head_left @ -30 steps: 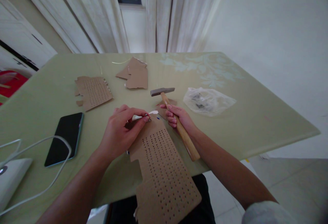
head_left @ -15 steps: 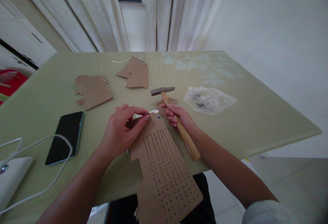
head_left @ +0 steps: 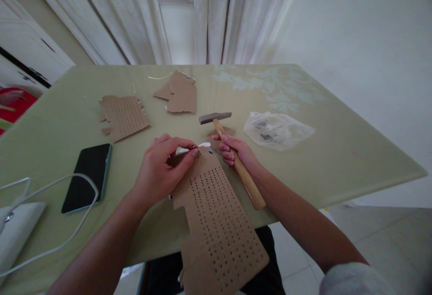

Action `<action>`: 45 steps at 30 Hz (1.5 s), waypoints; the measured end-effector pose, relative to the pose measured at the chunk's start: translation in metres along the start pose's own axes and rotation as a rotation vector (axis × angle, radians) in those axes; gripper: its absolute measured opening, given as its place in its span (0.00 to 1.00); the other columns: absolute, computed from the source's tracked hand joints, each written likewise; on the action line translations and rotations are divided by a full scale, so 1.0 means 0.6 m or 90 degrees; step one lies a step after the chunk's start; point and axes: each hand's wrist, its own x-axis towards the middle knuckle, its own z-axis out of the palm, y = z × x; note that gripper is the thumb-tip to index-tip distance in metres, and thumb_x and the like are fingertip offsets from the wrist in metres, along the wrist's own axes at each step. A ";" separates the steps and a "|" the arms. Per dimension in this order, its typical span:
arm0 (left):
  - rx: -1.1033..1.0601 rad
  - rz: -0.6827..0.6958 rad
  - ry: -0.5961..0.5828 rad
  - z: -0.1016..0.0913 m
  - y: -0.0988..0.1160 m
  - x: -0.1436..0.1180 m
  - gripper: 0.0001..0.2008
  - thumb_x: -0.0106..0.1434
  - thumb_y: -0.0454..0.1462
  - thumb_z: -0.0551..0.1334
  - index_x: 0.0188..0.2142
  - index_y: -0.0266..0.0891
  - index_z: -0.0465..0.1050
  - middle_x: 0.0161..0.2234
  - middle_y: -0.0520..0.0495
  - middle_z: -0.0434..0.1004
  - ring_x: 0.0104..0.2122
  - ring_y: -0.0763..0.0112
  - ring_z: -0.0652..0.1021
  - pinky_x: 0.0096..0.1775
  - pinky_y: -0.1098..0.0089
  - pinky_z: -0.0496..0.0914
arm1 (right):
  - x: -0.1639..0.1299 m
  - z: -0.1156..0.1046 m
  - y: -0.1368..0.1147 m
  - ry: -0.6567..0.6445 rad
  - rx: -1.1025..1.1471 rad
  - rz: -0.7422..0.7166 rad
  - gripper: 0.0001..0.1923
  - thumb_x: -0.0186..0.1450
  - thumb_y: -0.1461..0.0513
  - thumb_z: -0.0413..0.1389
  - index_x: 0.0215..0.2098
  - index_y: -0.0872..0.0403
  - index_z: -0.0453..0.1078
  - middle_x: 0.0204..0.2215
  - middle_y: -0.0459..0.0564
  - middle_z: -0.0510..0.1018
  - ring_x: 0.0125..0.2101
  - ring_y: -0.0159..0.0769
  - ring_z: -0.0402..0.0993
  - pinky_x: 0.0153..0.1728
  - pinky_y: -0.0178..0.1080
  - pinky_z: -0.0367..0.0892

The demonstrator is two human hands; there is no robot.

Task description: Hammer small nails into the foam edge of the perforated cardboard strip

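A long piece of brown cardboard (head_left: pixel 216 214), punched with rows of small holes, lies across the table's front edge and hangs over my lap. At its far end my left hand (head_left: pixel 168 160) is pinched closed on a small metal piece (head_left: pixel 197 152), too small to make out fully. My right hand (head_left: pixel 238 153) is wrapped round the wooden handle of a hammer (head_left: pixel 241 173). The hammer's grey head is raised just beyond the cardboard's far end, apart from the left fingers. A smaller cardboard scrap (head_left: pixel 222 136) lies partly hidden behind the right hand.
On the pale green table (head_left: pixel 303 164) lie another punched cardboard piece (head_left: pixel 126 117), a torn cardboard piece (head_left: pixel 182 95) and a clear plastic bag (head_left: pixel 278 129) with small dark things inside. To the left are a phone (head_left: pixel 88 176), a white cable (head_left: pixel 79 230) and a white box (head_left: pixel 22 225).
The whole view has shifted slightly. Both hands, the hammer and the cardboard keep nearly the same positions relative to each other.
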 end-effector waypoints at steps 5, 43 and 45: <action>-0.001 0.005 0.001 0.001 0.001 0.002 0.05 0.73 0.39 0.67 0.42 0.43 0.84 0.28 0.53 0.76 0.29 0.69 0.72 0.34 0.64 0.66 | 0.000 0.000 0.001 0.003 -0.001 -0.002 0.15 0.67 0.58 0.70 0.47 0.58 0.78 0.21 0.36 0.64 0.16 0.22 0.54 0.13 0.27 0.54; 0.020 0.048 -0.049 -0.008 0.006 0.015 0.05 0.72 0.37 0.67 0.41 0.44 0.84 0.33 0.50 0.87 0.34 0.64 0.78 0.39 0.62 0.68 | 0.004 -0.003 0.005 -0.008 -0.015 -0.001 0.14 0.66 0.58 0.70 0.46 0.57 0.78 0.21 0.36 0.64 0.16 0.23 0.54 0.13 0.27 0.55; 0.021 0.064 -0.048 -0.007 0.006 0.017 0.05 0.72 0.37 0.67 0.41 0.44 0.84 0.35 0.50 0.88 0.34 0.64 0.78 0.40 0.61 0.69 | 0.004 -0.003 0.005 -0.012 -0.018 -0.004 0.15 0.66 0.57 0.71 0.46 0.58 0.79 0.21 0.36 0.65 0.15 0.22 0.54 0.13 0.27 0.55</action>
